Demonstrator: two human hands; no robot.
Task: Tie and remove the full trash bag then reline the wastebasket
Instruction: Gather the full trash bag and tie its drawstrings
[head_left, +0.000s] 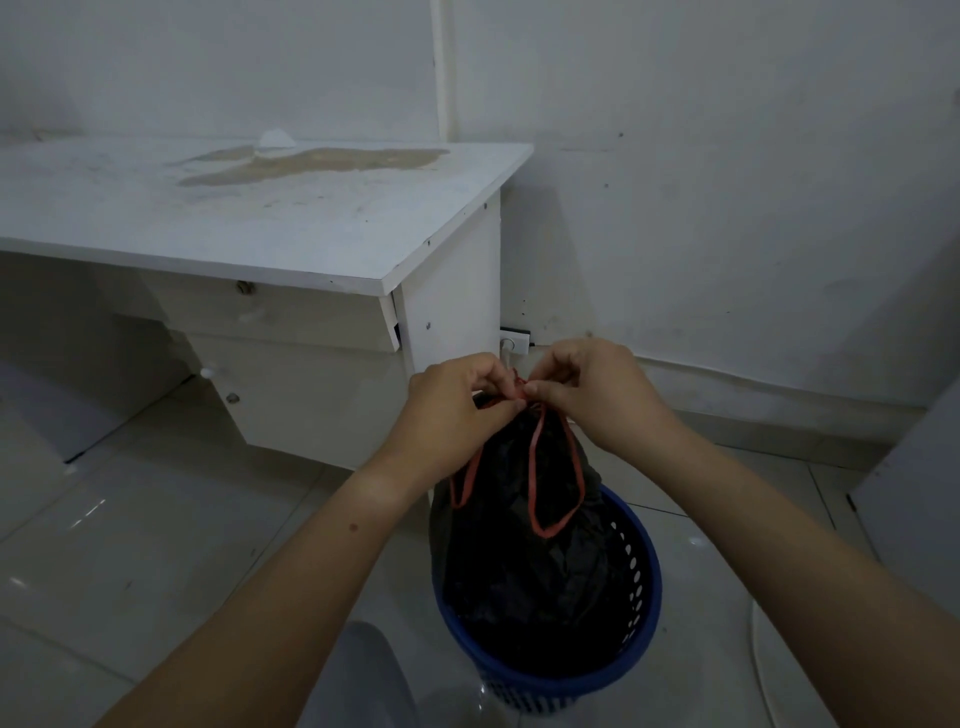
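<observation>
A full black trash bag (524, 551) stands in a blue perforated wastebasket (639, 613) on the floor, its gathered neck pulled up above the rim. Red drawstring loops (556, 483) hang down the bag's front. My left hand (457, 410) and my right hand (597, 395) meet at the top of the bag. Both pinch the red drawstring at the bunched neck, fingers curled. The knot itself is hidden between my fingertips.
A white desk (270, 223) with a stained top stands at the left, its side panel just behind the bag. A wall socket (514, 343) sits low on the white wall. Glossy tiles cover the floor; a white cable (758, 660) runs at the lower right.
</observation>
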